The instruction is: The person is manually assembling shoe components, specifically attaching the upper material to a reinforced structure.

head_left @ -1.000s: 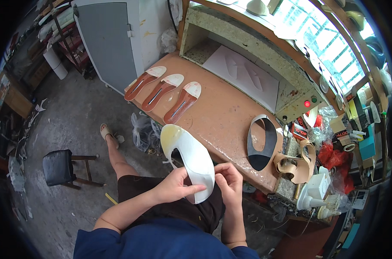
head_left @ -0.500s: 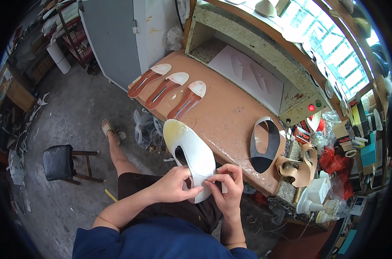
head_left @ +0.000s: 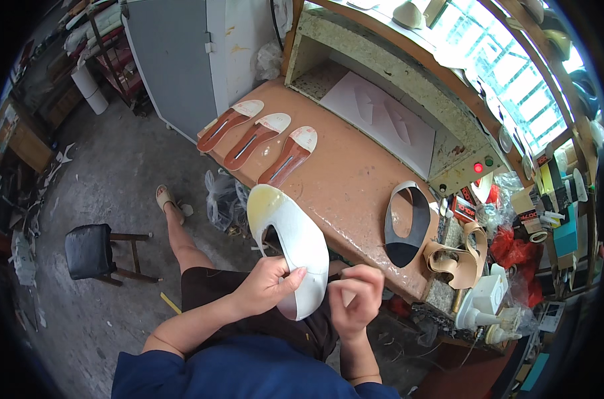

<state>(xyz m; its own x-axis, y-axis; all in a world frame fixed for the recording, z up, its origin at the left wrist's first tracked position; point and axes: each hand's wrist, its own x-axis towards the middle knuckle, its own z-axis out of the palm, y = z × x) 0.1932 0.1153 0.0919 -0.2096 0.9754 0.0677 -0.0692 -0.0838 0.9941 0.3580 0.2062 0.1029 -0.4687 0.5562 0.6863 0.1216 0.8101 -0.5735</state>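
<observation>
A white shoe upper point(head_left: 305, 243) with a yellowish rounded end is held over my lap, in front of the workbench. My left hand point(head_left: 265, 287) grips its left edge, thumb on the white outer face and fingers behind it. To its right my right hand point(head_left: 356, 300) is off the upper, with the fingers curled in and somewhat blurred. Whether a small thing is pinched in them is hidden. Three brown insoles with whitish ends point(head_left: 253, 141) lie side by side on the bench. Farther right rests a black shoe upper point(head_left: 403, 255) with an oval opening.
The brown workbench point(head_left: 342, 193) runs to a box-like machine point(head_left: 382, 50) with a pale sheet point(head_left: 382, 120) inside. Tan cut pieces point(head_left: 456, 263), a white bottle point(head_left: 489, 292) and red plastic point(head_left: 511, 249) crowd the right end. A black stool point(head_left: 89, 251) stands on the left.
My right hand has let go of the upper's edge and moved a little right, its fingers now curled. The upper has shifted slightly left; my left thumb has moved up onto its face.
</observation>
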